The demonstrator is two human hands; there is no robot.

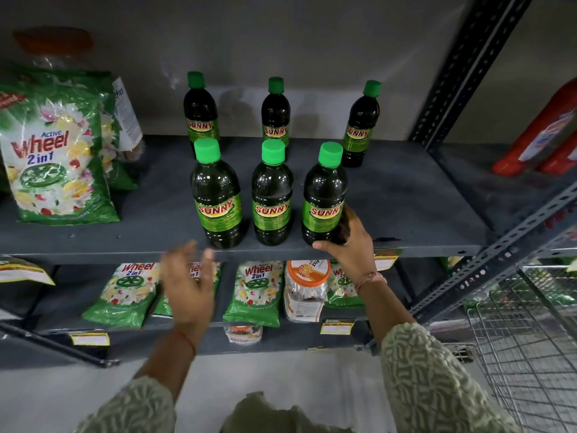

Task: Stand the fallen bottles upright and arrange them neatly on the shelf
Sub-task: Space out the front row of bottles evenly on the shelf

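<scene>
Head-camera view of a person arranging six dark bottles with green caps on a grey metal shelf (pixel 406 195). All six stand upright in two rows of three. The front-right bottle (pixel 324 195) serves as the reference point: the right hand (pixel 349 245) wraps its lower body from the right, fingers (pixel 343 223) curled behind the label and thumb lying along the shelf's front edge just below the bottle's base. To its left stand the front-middle bottle (pixel 272 195) and, beyond that, the front-left bottle (pixel 217 195), each a small gap apart. Behind it and slightly right is the back-right bottle (pixel 362 123); further left along the rear row are the back-middle bottle (pixel 275 114) and the back-left bottle (pixel 199 110). The left hand (pixel 187 282) hovers below and left of the front-left bottle, in front of the shelf edge, fingers spread and released, grasping nothing, blurred. Far left of the reference bottle a green detergent bag (pixel 59 151) leans on the same shelf. Lower right, a wire basket (pixel 530 354) is seen.
</scene>
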